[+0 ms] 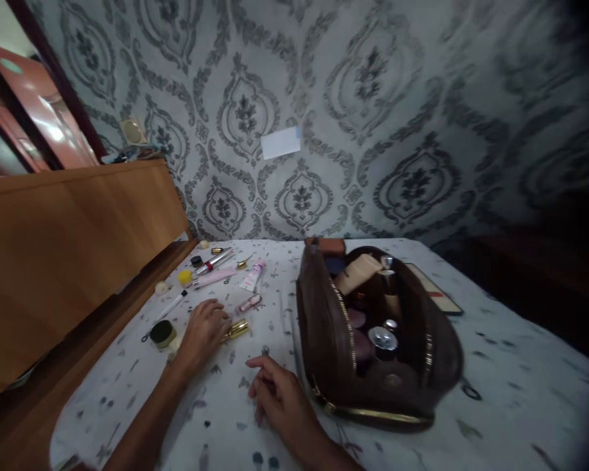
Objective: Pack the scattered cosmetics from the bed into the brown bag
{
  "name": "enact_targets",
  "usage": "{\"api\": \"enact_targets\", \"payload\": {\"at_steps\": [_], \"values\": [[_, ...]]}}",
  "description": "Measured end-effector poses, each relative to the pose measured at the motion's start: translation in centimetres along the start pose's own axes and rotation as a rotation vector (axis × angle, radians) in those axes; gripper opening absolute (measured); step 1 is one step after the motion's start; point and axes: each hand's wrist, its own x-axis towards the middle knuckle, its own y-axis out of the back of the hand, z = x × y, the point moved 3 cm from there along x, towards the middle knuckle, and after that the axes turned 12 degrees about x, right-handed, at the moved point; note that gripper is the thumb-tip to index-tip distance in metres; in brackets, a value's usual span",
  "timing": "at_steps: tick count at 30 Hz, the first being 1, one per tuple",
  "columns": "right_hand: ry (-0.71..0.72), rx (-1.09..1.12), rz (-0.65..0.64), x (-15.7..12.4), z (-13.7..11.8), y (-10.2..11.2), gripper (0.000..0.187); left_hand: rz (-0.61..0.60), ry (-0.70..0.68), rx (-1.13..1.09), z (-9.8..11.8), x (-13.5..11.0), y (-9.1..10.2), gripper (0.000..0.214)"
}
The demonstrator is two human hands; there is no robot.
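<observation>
My left hand [202,333] lies on the patterned sheet [495,392] with its fingers curled over the end of a gold tube [237,330]. My right hand [279,396] rests on the sheet in front of me, fingers loosely curled with nothing in them, close to the near corner of an open brown cosmetic bag [324,327]. The bag holds several bottles and jars, among them a silver-capped one [383,338] and a beige tube [357,273].
Cosmetics lie scattered left of the bag: a round dark-lidded jar [163,333], a pink tube [214,277], a silver lipstick [216,260], a small pink tube [248,303]. A wooden headboard [69,255] runs along the left. Patterned wallpaper stands behind. A flat case [434,288] lies behind the bag.
</observation>
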Motion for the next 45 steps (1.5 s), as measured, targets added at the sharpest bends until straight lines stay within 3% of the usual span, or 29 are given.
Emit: {"api": "enact_targets", "payload": {"at_steps": [9, 18, 30, 36, 40, 45], "values": [[0.036, 0.007, 0.030, 0.2, 0.8, 0.2, 0.031, -0.069, -0.032, 0.010, 0.4, 2.5, -1.0, 0.026], [0.029, 0.015, 0.016, 0.5, 0.9, 0.3, 0.039, -0.131, -0.115, 0.102, 2.8, 1.3, -1.1, 0.024], [-0.022, 0.056, 0.022, 0.5, 0.6, 0.6, 0.050, -0.143, -0.068, 0.131, 2.2, 0.4, -1.2, 0.022], [-0.011, 0.089, 0.048, 0.6, 1.9, 0.6, 0.051, -0.150, -0.033, 0.100, 2.1, 0.8, -0.6, 0.023], [-0.021, 0.099, 0.051, 0.6, 2.1, 0.7, 0.049, -0.132, 0.032, 0.045, -0.1, 1.6, 0.4, 0.022], [-0.057, 0.098, 0.025, 0.5, 1.3, 0.8, 0.052, -0.163, 0.210, 0.087, -7.2, 4.1, 2.5, 0.024]]}}
